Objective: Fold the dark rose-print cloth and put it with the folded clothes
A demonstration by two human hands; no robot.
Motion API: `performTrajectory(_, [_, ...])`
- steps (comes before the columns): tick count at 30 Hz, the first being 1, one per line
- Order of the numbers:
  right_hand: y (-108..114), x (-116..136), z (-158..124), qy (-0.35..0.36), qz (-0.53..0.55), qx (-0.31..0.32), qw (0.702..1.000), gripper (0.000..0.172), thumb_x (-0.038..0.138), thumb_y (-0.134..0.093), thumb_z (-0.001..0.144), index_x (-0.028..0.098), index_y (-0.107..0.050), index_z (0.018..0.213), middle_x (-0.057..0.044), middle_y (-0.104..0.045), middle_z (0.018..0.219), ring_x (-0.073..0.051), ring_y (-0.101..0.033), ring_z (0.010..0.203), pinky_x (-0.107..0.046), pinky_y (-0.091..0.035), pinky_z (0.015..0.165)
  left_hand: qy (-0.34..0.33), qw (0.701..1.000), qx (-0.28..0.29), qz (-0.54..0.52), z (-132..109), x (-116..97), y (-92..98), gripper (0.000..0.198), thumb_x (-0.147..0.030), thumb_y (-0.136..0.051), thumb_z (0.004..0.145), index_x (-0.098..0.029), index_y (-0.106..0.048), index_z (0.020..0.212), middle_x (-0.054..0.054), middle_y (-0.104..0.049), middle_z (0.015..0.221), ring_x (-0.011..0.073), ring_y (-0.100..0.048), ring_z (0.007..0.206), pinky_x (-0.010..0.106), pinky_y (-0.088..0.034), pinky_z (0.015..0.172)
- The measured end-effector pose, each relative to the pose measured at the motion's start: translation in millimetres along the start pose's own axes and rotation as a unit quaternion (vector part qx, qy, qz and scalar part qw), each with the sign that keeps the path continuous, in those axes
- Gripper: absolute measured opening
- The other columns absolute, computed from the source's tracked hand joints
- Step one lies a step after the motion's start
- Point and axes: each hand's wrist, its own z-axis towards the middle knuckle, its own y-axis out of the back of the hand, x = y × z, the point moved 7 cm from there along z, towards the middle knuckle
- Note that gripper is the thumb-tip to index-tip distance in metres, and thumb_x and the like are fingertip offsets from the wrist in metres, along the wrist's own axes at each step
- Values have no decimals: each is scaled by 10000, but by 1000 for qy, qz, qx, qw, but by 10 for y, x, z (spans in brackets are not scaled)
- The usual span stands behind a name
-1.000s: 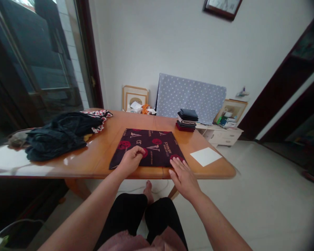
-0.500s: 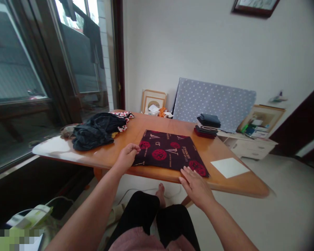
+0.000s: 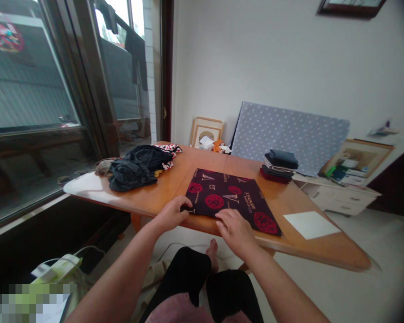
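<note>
A dark printed cloth (image 3: pixel 237 197) with red round medallions and pale lettering lies flat in a folded rectangle along the table's near edge. At its near left corner my left hand (image 3: pixel 175 213) is closed, thumb and fingers pinching the fabric. My right hand (image 3: pixel 234 226) rests palm down on the near edge of the cloth, left of its middle, fingers stretched out and slightly bent. A small gap separates the two hands.
The wooden table (image 3: pixel 175 179) carries a heap of dark clothes (image 3: pixel 133 168) at the left and a stack of folded clothes (image 3: pixel 279 166) at the back right. A white sheet (image 3: pixel 311 224) lies right of the cloth. A power strip (image 3: pixel 59 269) sits low at the left.
My right hand has slid left along the cloth's near edge, closer to my left hand. My left hand has come down to the near left corner. The camera view has turned slightly left.
</note>
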Motion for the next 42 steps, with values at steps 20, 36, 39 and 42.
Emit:
performTrajectory(20, [-485, -120, 451, -91, 60, 48, 993, 250, 289, -462, 970, 225, -688, 881, -31, -651, 921, -166, -566, 907, -253, -381, 828, -45, 997, 15, 54, -20, 79, 1, 365, -95, -522, 684, -229, -587, 1018, 30, -596, 1022, 202, -567, 951, 344, -476, 878])
performTrajectory(36, [-432, -20, 382, -72, 63, 87, 992, 276, 271, -489, 945, 284, -720, 1097, -38, -665, 1056, -191, -564, 1015, -307, -401, 922, -102, 993, 13, 58, -11, -38, 53, 204, -52, -509, 762, -207, -640, 741, 51, -653, 996, 205, -591, 1089, 327, -478, 925])
performTrajectory(39, [-377, 113, 257, -41, 25, 86, 995, 320, 346, -483, 963, 303, -677, 1213, -55, -638, 1144, -214, -542, 1063, -347, -403, 948, -111, 991, 20, 66, -4, -69, 47, 202, -62, -522, 770, -205, -657, 725, 54, -659, 988, 205, -593, 1079, 328, -476, 924])
performTrajectory(42, [-346, 229, 124, -21, -16, 81, 996, 402, 417, -461, 976, 297, -601, 1333, -77, -604, 1250, -247, -522, 1123, -390, -399, 980, -110, 991, 27, 65, 0, -88, 46, 194, -86, -530, 790, -204, -667, 720, 55, -659, 981, 204, -594, 1065, 326, -473, 920])
